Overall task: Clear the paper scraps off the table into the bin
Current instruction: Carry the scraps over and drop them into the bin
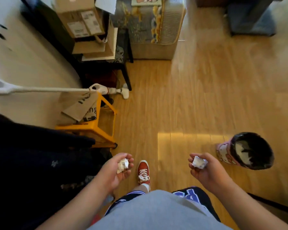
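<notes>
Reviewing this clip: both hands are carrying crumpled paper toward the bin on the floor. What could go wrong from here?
1. The left hand cups its paper scrap loosely in curled fingers and is the farther hand from the bin, so that scrap may drop or fall short if tossed.
2. The right hand holds its paper ball beside the bin, not over the opening; releasing now would likely land it on the wooden floor.

Blurring heavily across the upper frame: cardboard boxes (pixel 83 22) with unreadable labels. Hiding part of each crumpled paper scrap (pixel 122 165) behind curled fingers (pixel 125 156) at lower centre. Showing only pale scraps inside the bin (pixel 251 151), its base out of sight. Running off the left edge: white pole (pixel 40 89).
</notes>
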